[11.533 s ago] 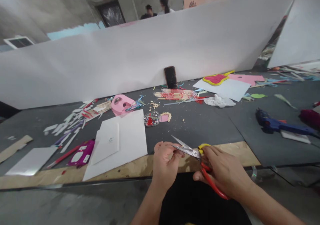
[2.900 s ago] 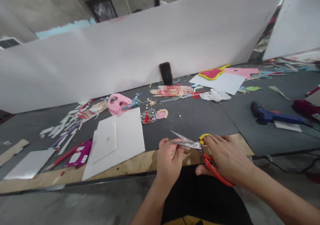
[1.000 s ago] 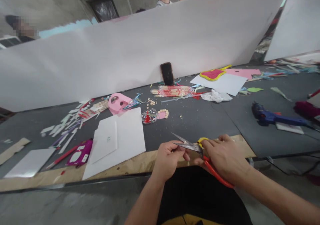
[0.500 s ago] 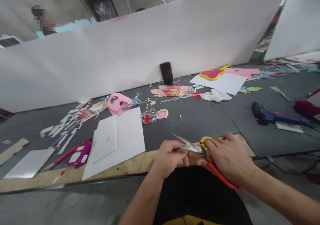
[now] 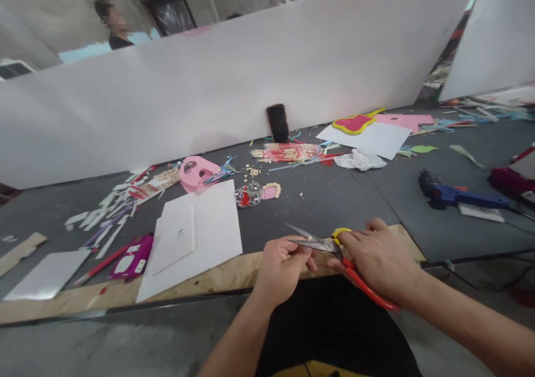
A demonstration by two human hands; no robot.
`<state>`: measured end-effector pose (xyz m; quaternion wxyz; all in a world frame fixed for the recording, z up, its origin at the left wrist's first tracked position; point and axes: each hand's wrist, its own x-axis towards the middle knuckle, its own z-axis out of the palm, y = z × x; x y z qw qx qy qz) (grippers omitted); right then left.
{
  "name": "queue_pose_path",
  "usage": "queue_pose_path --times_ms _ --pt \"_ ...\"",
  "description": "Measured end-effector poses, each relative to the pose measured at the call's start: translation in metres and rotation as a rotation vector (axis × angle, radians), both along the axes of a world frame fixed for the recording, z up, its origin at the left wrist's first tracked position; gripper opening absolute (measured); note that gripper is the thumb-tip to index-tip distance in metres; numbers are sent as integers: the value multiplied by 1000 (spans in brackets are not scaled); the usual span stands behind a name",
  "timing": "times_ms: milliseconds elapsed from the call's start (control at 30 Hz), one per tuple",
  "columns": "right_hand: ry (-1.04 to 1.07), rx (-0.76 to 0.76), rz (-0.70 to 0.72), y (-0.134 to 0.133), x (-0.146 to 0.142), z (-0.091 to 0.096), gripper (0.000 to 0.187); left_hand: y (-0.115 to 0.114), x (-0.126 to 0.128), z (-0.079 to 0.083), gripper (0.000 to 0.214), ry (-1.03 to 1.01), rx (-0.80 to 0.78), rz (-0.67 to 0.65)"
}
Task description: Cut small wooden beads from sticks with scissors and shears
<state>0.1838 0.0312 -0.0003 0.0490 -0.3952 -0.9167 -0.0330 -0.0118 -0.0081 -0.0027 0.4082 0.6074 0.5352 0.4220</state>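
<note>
1. Our right hand is closed around the red handles of the scissors, which sit at the near edge of the surface, just in front of our body.
2. The scissors' blades are parted slightly and point left and away from us, towards the middle of the surface.
3. Our left hand is curled with its fingertips pinched together right at the blades; whatever small piece they pinch is too small for us to make out.
4. Both hands hover over the bare brown strip along the surface's near edge, close to each other and joined by the scissors.
5. To the left of our hands lie white sheets of paper, and beyond them a purple packet beside a red pencil.
6. Further back we see a pink mask, a small heap of beads, a bundle of sticks and a phone propped upright against the white board.
7. To the right, well apart from our hands, lies a blue glue gun.
</note>
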Motion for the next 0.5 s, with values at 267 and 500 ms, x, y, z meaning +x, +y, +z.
queue_pose_path --times_ms 267,500 --pt "-18 -145 -74 -1 -3 -2 38 -3 5 -14 15 182 130 258" --pt "3 -121 -99 -6 -7 -3 40 -3 9 -15 23 371 377 314"
